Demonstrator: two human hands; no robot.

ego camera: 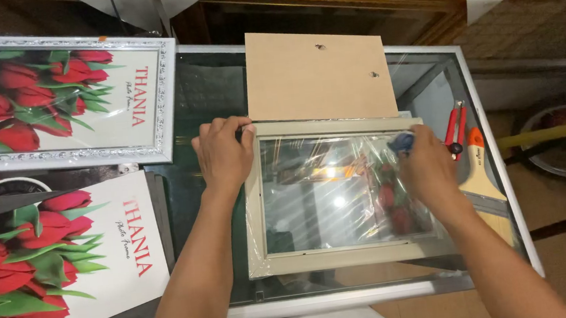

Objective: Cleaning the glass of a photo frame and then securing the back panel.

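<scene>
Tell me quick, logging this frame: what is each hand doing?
Left hand: open, pressing the beige picture frame's corner.
Right hand: closed on a small blue cloth.

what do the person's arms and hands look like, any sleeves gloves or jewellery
Both forearms are bare in view, with no sleeves showing. The left hand and right hand wear no gloves. No rings, watch or bracelets are visible on either hand or wrist.

Two picture frames (63, 100) (341, 195), one backing board (320, 74), one paintbrush (482, 175), perhaps one red cutter (456, 130), one rose print (60, 260)

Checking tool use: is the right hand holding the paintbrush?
No. The right hand holds a blue cloth on the frame; the paintbrush lies beside it, untouched.
</scene>
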